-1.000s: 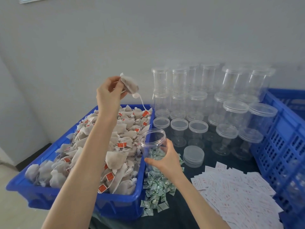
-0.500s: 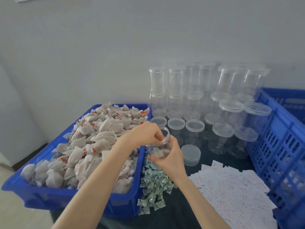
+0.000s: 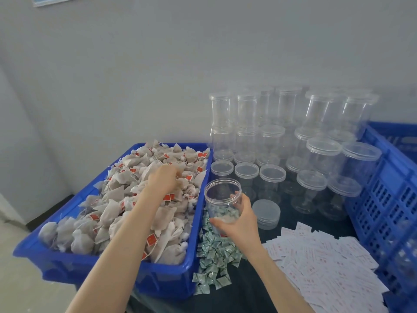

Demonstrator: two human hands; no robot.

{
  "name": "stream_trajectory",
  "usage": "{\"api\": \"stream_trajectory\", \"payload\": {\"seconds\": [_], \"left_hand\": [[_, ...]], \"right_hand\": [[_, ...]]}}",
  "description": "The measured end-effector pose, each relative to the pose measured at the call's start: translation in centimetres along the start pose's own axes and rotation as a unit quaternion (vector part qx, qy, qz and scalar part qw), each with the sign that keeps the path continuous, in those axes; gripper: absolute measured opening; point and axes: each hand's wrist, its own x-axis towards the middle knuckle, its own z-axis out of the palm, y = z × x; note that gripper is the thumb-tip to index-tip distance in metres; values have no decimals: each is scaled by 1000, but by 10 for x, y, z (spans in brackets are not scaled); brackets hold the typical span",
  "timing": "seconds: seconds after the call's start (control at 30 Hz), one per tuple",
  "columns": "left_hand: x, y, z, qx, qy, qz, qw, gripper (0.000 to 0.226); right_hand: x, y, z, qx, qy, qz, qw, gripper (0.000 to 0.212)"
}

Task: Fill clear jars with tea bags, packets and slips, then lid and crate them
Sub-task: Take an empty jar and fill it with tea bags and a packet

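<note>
Probably a small packing workshop: bulk tea bags point(image 3: 126, 199), stacked jars point(image 3: 282, 132), crates point(image 3: 388, 199).

Soft, even, cool light fills the scene with faint shadows. The wall point(image 3: 203, 53) looks flat grey. The far jars point(image 3: 291, 105) blur into it. Wide-angle bending curves the crate point(image 3: 388, 195) at the right edge; the left hand point(image 3: 164, 177) is slightly smeared.

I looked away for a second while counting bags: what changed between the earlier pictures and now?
The left hand carried a tea bag from up high down to the open jar, let it go there, and moved back left onto the tea bags in the blue tub. The right hand kept holding the jar upright; lids, packets and slips stayed put.
</note>
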Motion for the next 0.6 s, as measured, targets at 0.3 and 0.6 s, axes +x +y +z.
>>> {"api": "stream_trajectory", "payload": {"seconds": [0.3, 0.6], "left_hand": [[19, 13, 22, 86, 1, 40, 996, 18], [12, 6, -12, -258, 131, 22, 957, 27]], "right_hand": [[-2, 1, 2, -10, -3, 2, 1000, 92], [0, -1, 0, -15, -10, -6, 1000, 91]]}}
